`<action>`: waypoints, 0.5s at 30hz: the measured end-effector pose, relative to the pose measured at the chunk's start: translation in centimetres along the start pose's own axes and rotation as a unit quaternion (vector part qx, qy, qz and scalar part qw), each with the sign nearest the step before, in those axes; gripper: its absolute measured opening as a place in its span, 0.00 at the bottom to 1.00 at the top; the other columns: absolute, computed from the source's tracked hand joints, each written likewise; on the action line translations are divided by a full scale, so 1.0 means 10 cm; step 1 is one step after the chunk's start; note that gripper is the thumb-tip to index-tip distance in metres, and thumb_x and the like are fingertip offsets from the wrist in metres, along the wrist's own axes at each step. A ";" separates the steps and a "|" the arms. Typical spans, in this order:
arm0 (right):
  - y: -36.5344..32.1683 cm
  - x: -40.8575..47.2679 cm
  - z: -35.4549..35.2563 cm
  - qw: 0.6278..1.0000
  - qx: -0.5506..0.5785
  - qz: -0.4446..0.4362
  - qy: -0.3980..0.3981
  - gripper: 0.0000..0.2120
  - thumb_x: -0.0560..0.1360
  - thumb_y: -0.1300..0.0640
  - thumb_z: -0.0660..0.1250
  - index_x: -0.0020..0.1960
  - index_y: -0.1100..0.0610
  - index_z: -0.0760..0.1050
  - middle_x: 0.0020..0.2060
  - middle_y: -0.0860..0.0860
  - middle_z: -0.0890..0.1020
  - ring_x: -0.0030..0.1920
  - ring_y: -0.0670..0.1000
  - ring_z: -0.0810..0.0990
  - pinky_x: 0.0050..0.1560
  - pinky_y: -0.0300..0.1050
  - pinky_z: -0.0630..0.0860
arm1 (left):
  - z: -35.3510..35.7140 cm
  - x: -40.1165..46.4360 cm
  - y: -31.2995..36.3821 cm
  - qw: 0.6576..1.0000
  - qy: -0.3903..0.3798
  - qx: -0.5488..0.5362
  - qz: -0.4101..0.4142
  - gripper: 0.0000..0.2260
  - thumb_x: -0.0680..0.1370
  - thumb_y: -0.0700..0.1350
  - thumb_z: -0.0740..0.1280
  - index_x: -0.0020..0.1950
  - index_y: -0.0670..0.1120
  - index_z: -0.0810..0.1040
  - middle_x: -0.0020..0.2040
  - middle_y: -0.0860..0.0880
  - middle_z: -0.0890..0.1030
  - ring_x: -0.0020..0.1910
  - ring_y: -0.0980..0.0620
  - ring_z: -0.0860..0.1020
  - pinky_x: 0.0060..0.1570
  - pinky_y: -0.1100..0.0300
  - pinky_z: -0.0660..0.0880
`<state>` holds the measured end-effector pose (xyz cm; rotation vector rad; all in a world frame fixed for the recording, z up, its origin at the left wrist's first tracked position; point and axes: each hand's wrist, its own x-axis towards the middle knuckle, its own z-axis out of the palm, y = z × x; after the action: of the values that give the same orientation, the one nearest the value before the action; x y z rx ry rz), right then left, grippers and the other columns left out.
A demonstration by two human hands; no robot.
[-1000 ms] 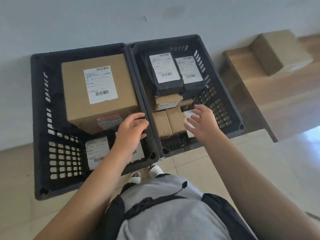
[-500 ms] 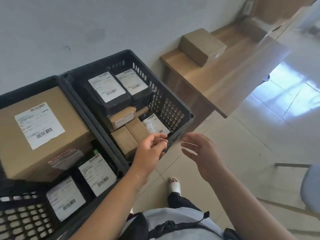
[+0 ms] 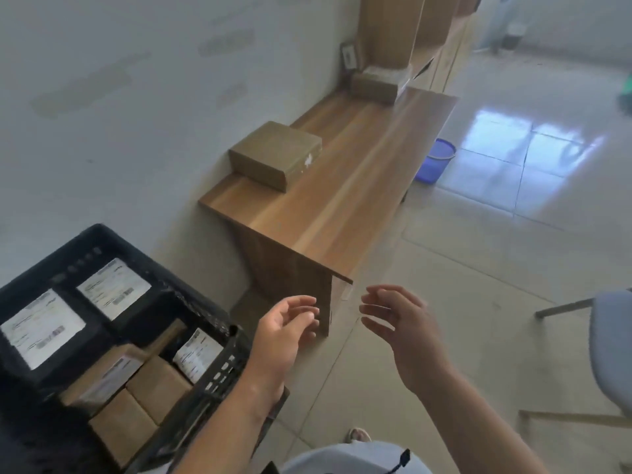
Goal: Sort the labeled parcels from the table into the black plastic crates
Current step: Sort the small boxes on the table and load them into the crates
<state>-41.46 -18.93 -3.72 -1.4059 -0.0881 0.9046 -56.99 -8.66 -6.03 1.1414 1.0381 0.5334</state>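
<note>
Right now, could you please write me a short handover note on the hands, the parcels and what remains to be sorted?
Left hand: empty, fingers loosely curled, held in the air past the crate's corner.
Right hand: empty, fingers relaxed, in the air beside the left.
Crate: on the floor at lower left, holding black labeled parcels and several brown boxes.
Table: one brown parcel near its close end, another box at the far end by the wall.
Done: a good number of parcels sit in the crate.
Left: fetch the near brown parcel, then the far box, and put them into crates.
</note>
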 end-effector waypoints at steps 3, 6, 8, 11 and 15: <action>-0.20 0.30 -0.38 1.000 0.020 0.004 0.017 0.10 0.82 0.65 0.64 0.48 0.62 0.84 0.40 0.56 0.86 0.43 0.54 0.85 0.48 0.50 0.80 | 0.53 0.20 0.02 0.998 -0.047 0.029 -0.004 0.08 0.83 0.37 0.67 0.55 0.48 0.85 0.47 0.51 0.87 0.47 0.53 0.85 0.45 0.63 0.82; -0.37 0.60 -0.67 0.999 0.031 0.008 0.040 0.10 0.82 0.64 0.64 0.50 0.63 0.84 0.41 0.56 0.86 0.43 0.54 0.86 0.49 0.51 0.81 | 0.93 0.44 0.07 0.994 -0.088 0.065 -0.021 0.08 0.83 0.39 0.67 0.56 0.49 0.85 0.49 0.51 0.87 0.50 0.52 0.85 0.47 0.63 0.81; -0.47 0.81 -0.81 0.998 0.038 0.008 0.049 0.10 0.82 0.64 0.64 0.51 0.63 0.84 0.41 0.56 0.87 0.44 0.54 0.86 0.49 0.50 0.82 | 1.14 0.65 0.13 0.992 -0.095 0.073 -0.030 0.08 0.83 0.39 0.68 0.55 0.49 0.85 0.49 0.49 0.87 0.50 0.51 0.85 0.46 0.62 0.81; -0.67 1.21 -0.98 0.997 0.046 -0.001 0.064 0.09 0.82 0.64 0.64 0.51 0.63 0.84 0.42 0.56 0.87 0.44 0.53 0.87 0.47 0.49 0.82 | 1.47 1.08 0.23 0.991 -0.098 0.078 -0.044 0.08 0.82 0.38 0.69 0.55 0.49 0.86 0.49 0.48 0.87 0.49 0.50 0.85 0.46 0.62 0.81; -1.08 1.89 -1.17 0.995 0.050 -0.022 0.088 0.09 0.81 0.63 0.65 0.50 0.62 0.84 0.42 0.56 0.87 0.44 0.52 0.87 0.47 0.47 0.82 | 1.99 1.78 0.36 0.987 -0.113 0.092 -0.066 0.08 0.81 0.40 0.69 0.56 0.50 0.85 0.51 0.50 0.86 0.51 0.50 0.85 0.50 0.60 0.83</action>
<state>-16.98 -16.15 -5.42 -1.3797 0.0591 0.7362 -30.92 -2.63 -8.65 1.2538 0.9713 0.1993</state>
